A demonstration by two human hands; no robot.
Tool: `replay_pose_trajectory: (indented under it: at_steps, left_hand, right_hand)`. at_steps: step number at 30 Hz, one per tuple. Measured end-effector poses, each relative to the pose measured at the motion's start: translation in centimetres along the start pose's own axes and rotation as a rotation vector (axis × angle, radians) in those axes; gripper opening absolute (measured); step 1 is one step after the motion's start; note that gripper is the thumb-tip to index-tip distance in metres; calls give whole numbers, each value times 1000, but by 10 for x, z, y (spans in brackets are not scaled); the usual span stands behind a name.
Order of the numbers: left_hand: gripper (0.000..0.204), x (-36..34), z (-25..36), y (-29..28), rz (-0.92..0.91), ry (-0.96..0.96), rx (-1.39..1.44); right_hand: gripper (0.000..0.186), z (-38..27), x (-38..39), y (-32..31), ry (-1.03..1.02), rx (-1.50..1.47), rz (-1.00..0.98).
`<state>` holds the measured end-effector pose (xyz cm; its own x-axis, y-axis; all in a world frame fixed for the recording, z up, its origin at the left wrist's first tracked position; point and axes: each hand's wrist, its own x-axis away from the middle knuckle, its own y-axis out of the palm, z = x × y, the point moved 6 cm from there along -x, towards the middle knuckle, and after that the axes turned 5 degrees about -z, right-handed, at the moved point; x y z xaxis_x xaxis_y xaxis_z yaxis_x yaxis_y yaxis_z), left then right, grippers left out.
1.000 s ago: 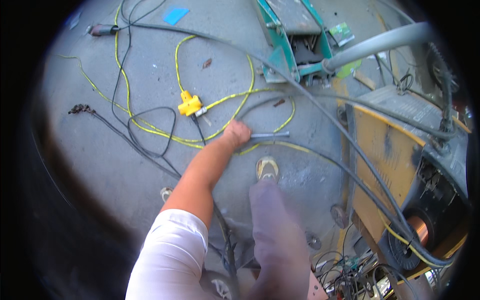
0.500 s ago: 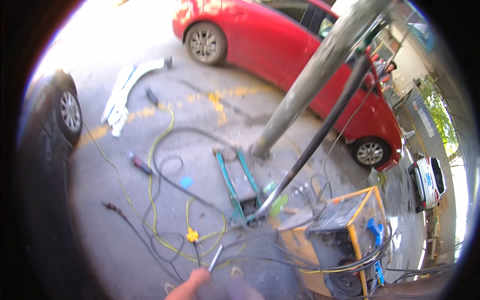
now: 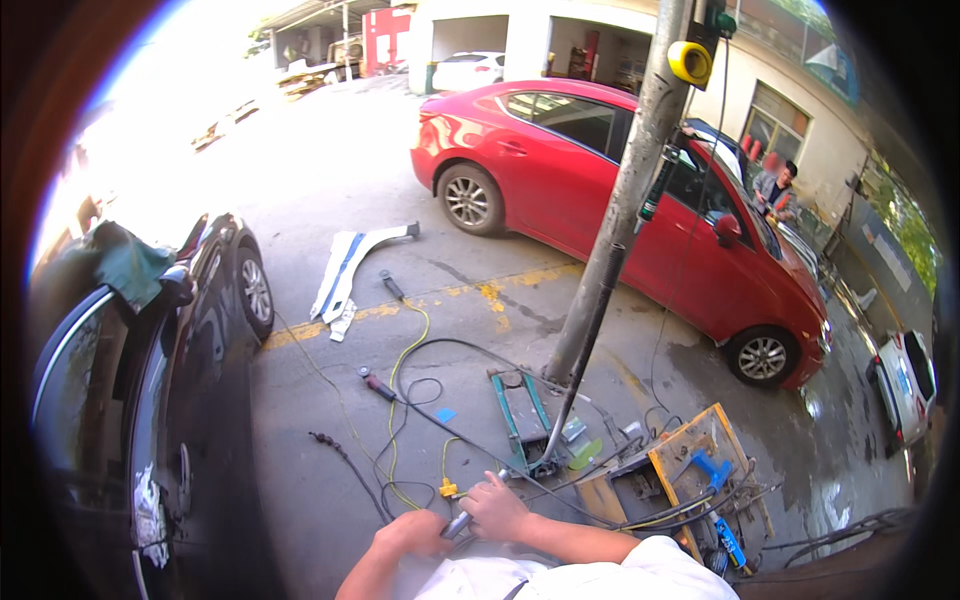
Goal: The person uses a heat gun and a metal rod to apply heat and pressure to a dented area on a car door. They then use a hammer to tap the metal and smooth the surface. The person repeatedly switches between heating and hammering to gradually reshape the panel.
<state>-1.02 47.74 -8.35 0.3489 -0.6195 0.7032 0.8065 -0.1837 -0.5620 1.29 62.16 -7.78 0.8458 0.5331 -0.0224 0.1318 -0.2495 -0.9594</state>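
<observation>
In front of my white shirt, both hands are on a slim silver-grey rod-like tool (image 3: 457, 525); its exact kind cannot be made out. My left hand (image 3: 412, 532), slightly blurred, is closed around its lower end. My right hand (image 3: 494, 507) wraps the upper part, and a short tip shows above the fingers. Just beyond the hands, a yellow plug connector (image 3: 448, 488) lies on the ground. The teal floor jack (image 3: 522, 415) stands past it, its long black handle (image 3: 592, 345) slanting up along a metal pole (image 3: 640, 200).
Cables and a red-and-black power tool (image 3: 378, 385) lie on the concrete. A white-and-blue car panel (image 3: 355, 268) lies farther off. A dark car (image 3: 205, 400) is left, a red car (image 3: 570, 170) ahead. The yellow-framed cart (image 3: 700, 460) stands right; a person (image 3: 776, 190) is beyond the red car.
My view has tilted up, showing more of the cars and buildings. The right hand, a blur before, is now clearly on the tool together with the left.
</observation>
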Motion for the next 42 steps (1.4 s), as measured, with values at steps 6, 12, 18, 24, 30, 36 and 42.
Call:
replay_pose_trajectory:
  at_steps: [6,12,18,24,30,36,42]
  left_hand:
    - [34,114,-56,12,901,-180,548]
    - [27,260,-174,118,1584,-448,918]
    - [17,405,-259,195,2026,-763,839]
    - [17,536,-319,234,2146,-1026,625]
    - [19,601,-372,247,2054,-1228,587]
    - [24,612,-414,260,2062,-1482,649]
    - [32,620,-421,267,2081,-1567,777]
  right_hand:
    - [19,-13,-43,36,86,-125,-203]
    - [26,-52,-120,50,14,-884,-1]
    - [26,-155,-237,68,-110,-1272,-23]
    - [23,-278,-330,82,-330,-996,-89]
    - [21,-380,-430,94,-788,-536,-315]
    - [26,-448,-544,149,-986,-403,-368]
    - [41,-473,-600,194,-1070,-280,-423]
